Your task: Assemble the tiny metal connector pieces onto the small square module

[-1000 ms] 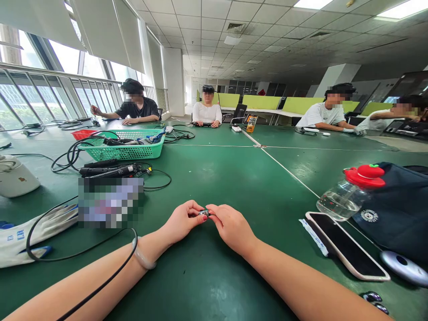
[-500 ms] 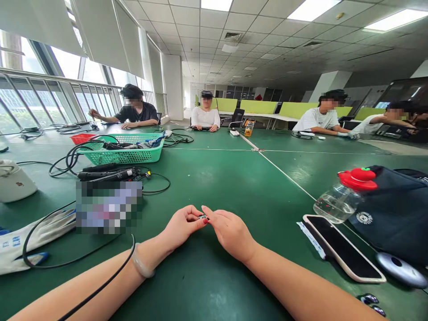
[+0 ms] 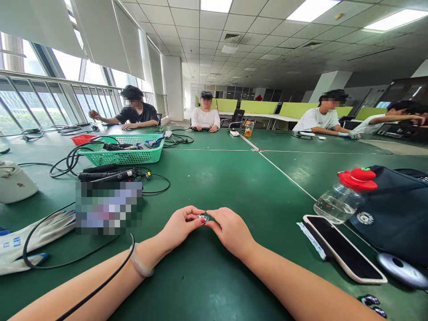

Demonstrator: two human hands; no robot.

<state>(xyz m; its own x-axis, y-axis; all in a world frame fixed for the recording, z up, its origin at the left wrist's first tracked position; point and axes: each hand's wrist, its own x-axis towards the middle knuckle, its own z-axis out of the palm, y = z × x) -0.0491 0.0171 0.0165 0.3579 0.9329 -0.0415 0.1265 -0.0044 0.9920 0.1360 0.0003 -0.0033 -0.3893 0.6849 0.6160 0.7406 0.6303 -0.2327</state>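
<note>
Low over the green table (image 3: 214, 263), a small silvery-white piece with dark markings (image 3: 203, 219) sits between my two hands. It is too small for me to tell its kind. The thumb and fingers of my left hand (image 3: 182, 226) pinch its left side; a red nail shows on the thumb. My right hand (image 3: 232, 232) meets it from the other side, thumb tip below and index tip above its right end. Part of the piece is hidden behind the fingers.
A green basket (image 3: 123, 155) of cables, black tools (image 3: 110, 174) and gloves (image 3: 36, 236) lie left; a black cable crosses my left forearm. At right are a phone (image 3: 344, 249), a red-lidded bottle (image 3: 337, 205), a mouse (image 3: 401, 269) and a dark bag (image 3: 394, 214). Several people sit across the table.
My right thumb has come down from above the piece, parting from the index finger, and more of the piece shows. My left hand keeps its pinch in nearly the same place.
</note>
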